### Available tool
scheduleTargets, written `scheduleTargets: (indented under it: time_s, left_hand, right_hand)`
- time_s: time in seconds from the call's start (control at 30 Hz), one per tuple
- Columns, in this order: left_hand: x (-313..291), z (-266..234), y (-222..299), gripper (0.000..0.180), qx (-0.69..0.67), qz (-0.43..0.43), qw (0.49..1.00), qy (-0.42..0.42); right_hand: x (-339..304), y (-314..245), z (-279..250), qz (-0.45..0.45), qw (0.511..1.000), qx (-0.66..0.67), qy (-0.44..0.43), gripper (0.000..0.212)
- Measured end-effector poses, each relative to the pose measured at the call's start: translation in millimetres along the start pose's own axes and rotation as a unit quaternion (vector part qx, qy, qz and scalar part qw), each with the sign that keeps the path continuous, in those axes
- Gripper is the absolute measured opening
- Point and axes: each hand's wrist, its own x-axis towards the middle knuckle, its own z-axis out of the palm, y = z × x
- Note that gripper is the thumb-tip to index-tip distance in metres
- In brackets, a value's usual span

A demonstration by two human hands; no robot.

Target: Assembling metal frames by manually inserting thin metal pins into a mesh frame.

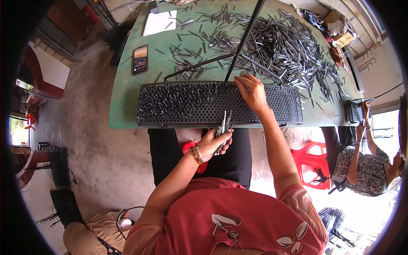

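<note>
Right now your left hand (212,142) is closed around a small bundle of thin metal pins (224,125), about four or five, though I can't count them exactly. It sits just off the near edge of the green table (127,93), and the pins' long axis points up and away from you toward the one black perforated tray (191,104). Your right hand (251,91) is nearer the work: fingers pinched together over the tray's far edge, right of its middle; whether a pin is between them I can't tell. Loose pins (289,51) beyond counting cover the far right of the table. One phone (140,59) lies near the left edge.
</note>
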Motion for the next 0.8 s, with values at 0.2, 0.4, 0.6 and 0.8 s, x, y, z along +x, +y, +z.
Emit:
scheduleTargets:
  time_s: [0.2,0.4,0.6,0.8]
  left_hand:
    - [1.9,1.2,-2.7,0.023,-0.009,0.026,1.0,0.003]
    - [-0.4,5.6,0.2,0.024,-0.038,0.02,0.999,0.018]
    - [-0.5,2.0,-2.0,0.024,-0.025,0.021,0.999,0.007]
    - [-6.0,4.4,4.6,0.027,-0.025,0.073,0.997,-0.017]
  right_hand:
    - [-3.6,-0.2,5.6,0.005,0.998,-0.059,0.027,0.014]
    - [-6.0,3.9,6.1,-0.004,0.997,-0.081,0.009,0.013]
    - [-4.9,1.1,7.2,-0.01,0.997,-0.079,0.013,0.017]
    - [-22.7,-35.6,-20.0,0.143,0.962,0.194,-0.131,0.032]
